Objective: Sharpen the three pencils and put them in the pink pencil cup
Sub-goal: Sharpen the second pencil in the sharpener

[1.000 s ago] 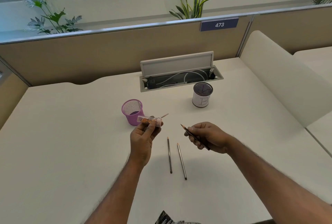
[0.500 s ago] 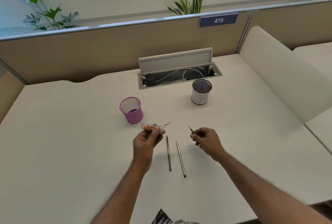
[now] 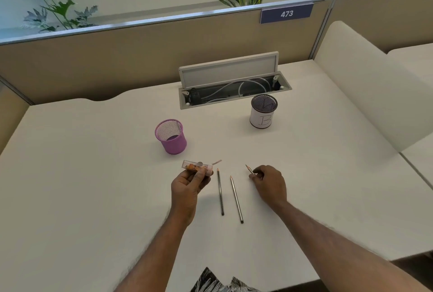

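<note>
DESK PENCIL JOB: Below the 473 sign [image 3: 286,13], a person's right hand [image 3: 269,184] pinches a pencil [image 3: 249,170] low over the desk [image 3: 93,198]. The left hand [image 3: 188,185] grips a clear sharpener [image 3: 196,166] w/ orange shavings inside, fingers and thumb curled round it.

Only the pencil's front end shows. Its dark tip pokes out past thumb and forefinger, aimed away and to the person's left, and the rest of the shaft is hidden under the curled fingers. The sharpener lies to the left of that tip, near but apart. Its long axis runs approx. crosswise, pink end toward the right hand. A pale flap sticks out at that end, too blurred to name.

The coming move prob. turns on bringing tip and pink end into one line.

Btwn the hands, the left desk pencil [image 3: 220,192] and right desk pencil [image 3: 236,199] lie side by side, not touching, pale tips away from the person. Whether they're sharp can't be told.

The pink pencil cup [image 3: 172,141] stands upright beyond the left hand, and none of the three is in it yet. A white cup marked B [image 3: 263,116] and an open cable tray [image 3: 234,91] sit further back.
</note>
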The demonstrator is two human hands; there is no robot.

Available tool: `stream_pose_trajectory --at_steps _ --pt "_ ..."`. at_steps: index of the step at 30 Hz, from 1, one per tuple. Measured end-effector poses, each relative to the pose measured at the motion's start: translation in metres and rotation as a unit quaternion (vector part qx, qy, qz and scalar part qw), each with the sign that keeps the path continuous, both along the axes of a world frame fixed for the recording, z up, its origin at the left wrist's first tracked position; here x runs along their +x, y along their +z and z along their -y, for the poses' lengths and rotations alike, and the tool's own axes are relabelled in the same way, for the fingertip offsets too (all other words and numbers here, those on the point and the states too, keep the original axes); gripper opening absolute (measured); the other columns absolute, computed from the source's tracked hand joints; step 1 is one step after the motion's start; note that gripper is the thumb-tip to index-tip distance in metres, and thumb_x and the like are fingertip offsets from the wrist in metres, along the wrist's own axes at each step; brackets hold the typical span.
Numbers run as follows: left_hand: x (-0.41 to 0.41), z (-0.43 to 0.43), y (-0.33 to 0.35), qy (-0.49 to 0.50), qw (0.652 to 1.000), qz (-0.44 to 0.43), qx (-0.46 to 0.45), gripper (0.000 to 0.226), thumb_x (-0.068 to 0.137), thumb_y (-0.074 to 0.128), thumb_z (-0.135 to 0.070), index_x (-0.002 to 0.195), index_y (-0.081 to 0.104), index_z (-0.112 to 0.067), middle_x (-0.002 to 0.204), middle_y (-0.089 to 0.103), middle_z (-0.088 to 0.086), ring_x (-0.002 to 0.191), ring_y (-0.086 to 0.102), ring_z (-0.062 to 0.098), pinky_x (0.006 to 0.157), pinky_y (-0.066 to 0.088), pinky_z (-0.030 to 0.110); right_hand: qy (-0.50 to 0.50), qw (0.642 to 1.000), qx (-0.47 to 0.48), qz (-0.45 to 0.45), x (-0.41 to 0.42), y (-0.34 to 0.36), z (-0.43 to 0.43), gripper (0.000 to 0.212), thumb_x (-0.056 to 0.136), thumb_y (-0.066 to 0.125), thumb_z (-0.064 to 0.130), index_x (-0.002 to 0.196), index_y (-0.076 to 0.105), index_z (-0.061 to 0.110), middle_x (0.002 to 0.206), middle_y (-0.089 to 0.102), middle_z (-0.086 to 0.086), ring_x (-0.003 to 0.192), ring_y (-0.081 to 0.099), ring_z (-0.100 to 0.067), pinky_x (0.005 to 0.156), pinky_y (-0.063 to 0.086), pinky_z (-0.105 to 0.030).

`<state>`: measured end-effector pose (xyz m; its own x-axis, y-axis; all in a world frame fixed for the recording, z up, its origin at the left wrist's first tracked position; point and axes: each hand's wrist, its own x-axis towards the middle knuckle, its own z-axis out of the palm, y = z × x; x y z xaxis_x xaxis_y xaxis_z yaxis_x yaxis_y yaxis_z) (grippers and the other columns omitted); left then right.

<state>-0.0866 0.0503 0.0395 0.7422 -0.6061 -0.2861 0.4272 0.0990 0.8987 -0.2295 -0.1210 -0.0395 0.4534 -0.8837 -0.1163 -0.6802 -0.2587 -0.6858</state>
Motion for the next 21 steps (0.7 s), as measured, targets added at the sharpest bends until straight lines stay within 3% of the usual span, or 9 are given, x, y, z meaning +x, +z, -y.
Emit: stream_pose_trajectory --at_steps 12,21 --pt "0.0 -0.002 -0.008 0.002 1.0 0.006 0.009 0.014 0.093 0.059 -0.008 0.099 0.07 -0.003 0.092 0.075 0.008 0.096 0.069 0.025 0.082 0.056 0.029 0.001 0.992 -0.122 -0.01 0.001 -0.021 -0.002 0.011 0.079 0.077 0.022 0.077 0.07 0.014 0.076 0.061 -0.001 0.075 0.054 -0.026 0.068 0.042 -0.036" --pt "-0.003 -0.005 -0.008 0.008 1.0 -0.001 0.007 0.013 0.092 0.06 -0.009 0.095 0.072 -0.005 0.091 0.074 0.008 0.096 0.069 0.025 0.081 0.057 0.028 0.007 0.992 -0.126 -0.013 0.002 -0.025 0.0 0.012 0.079 0.076 0.026 0.081 0.071 0.015 0.081 0.061 -0.001 0.08 0.055 -0.027 0.07 0.042 -0.038"
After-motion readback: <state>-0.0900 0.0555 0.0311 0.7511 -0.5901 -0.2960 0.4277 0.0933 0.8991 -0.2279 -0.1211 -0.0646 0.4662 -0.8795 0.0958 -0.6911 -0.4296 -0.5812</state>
